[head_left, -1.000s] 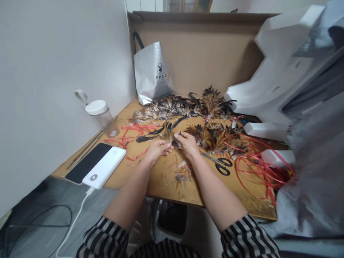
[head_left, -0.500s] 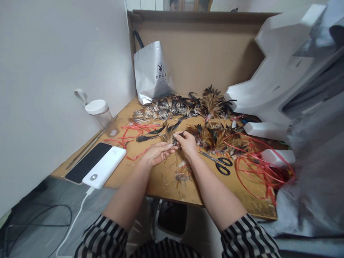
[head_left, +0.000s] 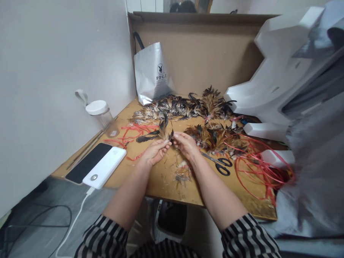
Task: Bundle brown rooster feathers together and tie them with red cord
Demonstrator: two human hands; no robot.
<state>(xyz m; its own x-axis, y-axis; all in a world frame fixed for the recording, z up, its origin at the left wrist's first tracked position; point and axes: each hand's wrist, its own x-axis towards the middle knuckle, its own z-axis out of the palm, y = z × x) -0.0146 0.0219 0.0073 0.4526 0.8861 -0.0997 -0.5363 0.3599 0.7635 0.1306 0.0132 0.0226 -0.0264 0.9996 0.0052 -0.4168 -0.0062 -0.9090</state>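
Between thumb and fingers, my left hand (head_left: 156, 151) pinches a small bunch of feathers (head_left: 163, 130), brown at the base with dark tips pointing up. My right hand (head_left: 186, 144) is closed close beside it, its fingertips on a dark feather (head_left: 171, 136) at the bunch's right edge. On the table behind my left hand lies a loose black feather (head_left: 145, 138). A row of brown and black feathers (head_left: 215, 136) spreads to the right of my right hand. Feather scraps (head_left: 183, 172) are scattered below my hands.
Black-handled scissors (head_left: 222, 165) lie right of my right forearm, beside tangled red plastic string (head_left: 253, 171). A longer feather pile (head_left: 173, 107) lies at the back before a silver bag (head_left: 152, 72). At left are a power bank (head_left: 105, 168), a phone (head_left: 89, 162) and a lidded jar (head_left: 98, 111).
My right hand has turned and drawn slightly down and right, from over the bunch to its edge. The bunch in my left hand now stands more upright.
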